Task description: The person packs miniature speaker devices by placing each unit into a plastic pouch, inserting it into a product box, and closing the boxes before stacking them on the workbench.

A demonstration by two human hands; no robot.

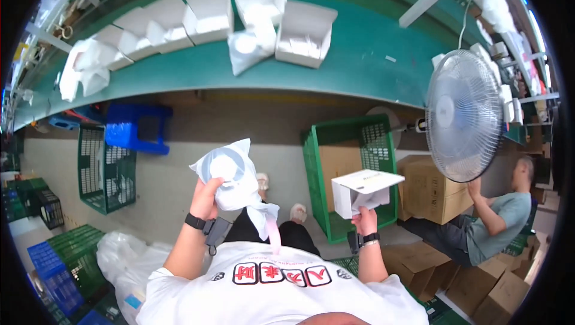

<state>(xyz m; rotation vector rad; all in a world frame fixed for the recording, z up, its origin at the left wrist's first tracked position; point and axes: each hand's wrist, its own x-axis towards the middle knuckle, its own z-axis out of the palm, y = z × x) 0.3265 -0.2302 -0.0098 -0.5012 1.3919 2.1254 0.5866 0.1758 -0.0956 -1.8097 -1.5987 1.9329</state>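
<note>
My left hand [206,198] grips a round white item wrapped in a translucent plastic bag [230,175]; what exactly is inside I cannot make out. The bag's loose end hangs toward my shirt. My right hand [365,222] holds a small white box [366,188] by its near side, its lid flap raised and spread out flat. That box is over a green plastic crate [309,175], which has brown cardboard in it. Both hands are in front of my body, well apart from each other.
Several open white boxes [206,8] line the green workbench [359,55], with another bagged item [248,46] among them. A fan [464,115] stands at the right. Beyond it a co-worker [500,220] sits by cardboard boxes [437,187]. At left are a blue stool [126,126] and another green crate [90,169].
</note>
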